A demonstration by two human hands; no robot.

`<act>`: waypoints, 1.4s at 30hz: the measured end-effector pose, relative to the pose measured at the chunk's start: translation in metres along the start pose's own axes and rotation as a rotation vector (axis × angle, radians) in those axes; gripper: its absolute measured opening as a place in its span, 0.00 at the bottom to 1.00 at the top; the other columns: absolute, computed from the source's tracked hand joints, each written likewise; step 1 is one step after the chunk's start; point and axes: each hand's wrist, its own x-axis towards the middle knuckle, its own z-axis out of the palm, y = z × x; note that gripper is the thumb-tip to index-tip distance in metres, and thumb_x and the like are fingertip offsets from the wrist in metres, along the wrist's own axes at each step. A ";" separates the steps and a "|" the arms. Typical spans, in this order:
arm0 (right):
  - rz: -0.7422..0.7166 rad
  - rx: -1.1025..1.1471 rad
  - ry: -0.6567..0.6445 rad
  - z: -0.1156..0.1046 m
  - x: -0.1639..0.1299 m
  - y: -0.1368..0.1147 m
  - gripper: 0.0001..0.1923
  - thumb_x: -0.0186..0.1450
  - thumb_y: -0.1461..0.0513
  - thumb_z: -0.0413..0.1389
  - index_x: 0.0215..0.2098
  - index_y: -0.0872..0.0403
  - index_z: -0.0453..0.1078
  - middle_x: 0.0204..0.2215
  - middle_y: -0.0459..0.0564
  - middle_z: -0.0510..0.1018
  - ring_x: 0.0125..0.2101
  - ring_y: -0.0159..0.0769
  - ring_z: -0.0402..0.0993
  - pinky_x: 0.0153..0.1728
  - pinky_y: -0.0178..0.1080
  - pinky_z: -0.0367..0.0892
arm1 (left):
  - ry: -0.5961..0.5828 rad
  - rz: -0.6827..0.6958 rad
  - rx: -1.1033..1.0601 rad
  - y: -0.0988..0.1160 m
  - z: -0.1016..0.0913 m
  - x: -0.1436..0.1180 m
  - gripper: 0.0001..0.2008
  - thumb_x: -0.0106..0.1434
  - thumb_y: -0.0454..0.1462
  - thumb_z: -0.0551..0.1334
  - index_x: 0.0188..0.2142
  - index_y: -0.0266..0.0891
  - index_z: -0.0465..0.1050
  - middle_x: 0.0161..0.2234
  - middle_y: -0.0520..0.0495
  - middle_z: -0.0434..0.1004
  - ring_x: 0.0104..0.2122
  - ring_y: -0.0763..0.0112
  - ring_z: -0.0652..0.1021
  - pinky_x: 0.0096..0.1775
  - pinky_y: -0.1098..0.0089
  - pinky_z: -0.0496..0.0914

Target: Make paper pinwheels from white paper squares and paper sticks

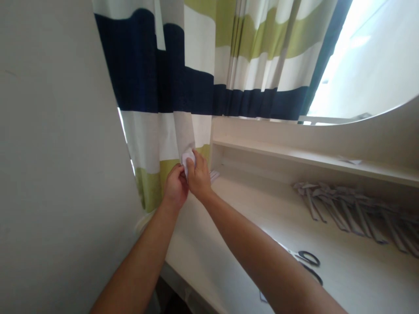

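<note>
Both arms reach out to a striped curtain with navy, white and green bands, hanging at the desk's far left. My left hand and my right hand meet at a small white folded paper piece pressed against the curtain's white band. Fingers of both hands pinch this piece. Part of it is hidden behind my right fingers.
A cream desk with a low shelf runs to the right. Black-handled scissors lie on it near my right forearm. A row of several folded paper pieces lies under the shelf. A white wall stands left; a bright window is upper right.
</note>
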 end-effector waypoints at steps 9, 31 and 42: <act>0.207 0.054 0.004 -0.016 0.011 0.023 0.27 0.70 0.53 0.56 0.63 0.58 0.62 0.50 0.62 0.79 0.46 0.46 0.78 0.49 0.46 0.73 | 0.050 -0.006 -0.035 0.007 0.004 -0.004 0.02 0.57 0.33 0.64 0.28 0.38 0.72 0.26 0.51 0.80 0.28 0.72 0.79 0.32 0.74 0.71; 0.454 0.024 0.069 -0.239 -0.040 0.021 0.10 0.53 0.58 0.65 0.32 0.54 0.79 0.29 0.48 0.80 0.29 0.38 0.72 0.32 0.39 0.64 | -0.060 0.541 0.717 -0.006 0.045 -0.077 0.12 0.60 0.36 0.69 0.44 0.43 0.76 0.43 0.49 0.77 0.46 0.63 0.78 0.54 0.60 0.71; 0.851 0.447 0.092 -0.350 -0.152 -0.044 0.13 0.51 0.60 0.68 0.35 0.56 0.80 0.28 0.49 0.81 0.25 0.34 0.74 0.27 0.37 0.66 | -1.090 0.638 0.734 -0.061 0.142 -0.141 0.13 0.66 0.29 0.66 0.47 0.45 0.84 0.55 0.42 0.80 0.55 0.59 0.76 0.59 0.54 0.69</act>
